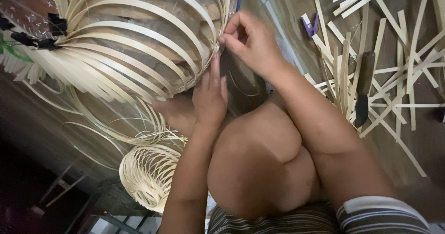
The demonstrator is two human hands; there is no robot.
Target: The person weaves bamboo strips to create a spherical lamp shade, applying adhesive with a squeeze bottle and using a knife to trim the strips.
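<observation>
Near, at the lower left, lies a small coil of bamboo strips [150, 178]. Above the bent knee, the left hand [211, 95] rests flat, fingers straight, against the big bamboo frame [134, 44]. Further, the right hand [248, 41] pinches a thin strip end at the frame's right edge. Far right, loose bamboo strips [394, 72] and a dark knife [364, 88] lie on the floor.

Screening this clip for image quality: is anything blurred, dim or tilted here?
Head view: the whole picture is tilted and slightly soft; the right hand is mildly smeared where it pinches the bamboo strip frame; the left hand reads sharper; the lower left corner sinks into deep shadow; the scattered strips are evenly lit.
</observation>
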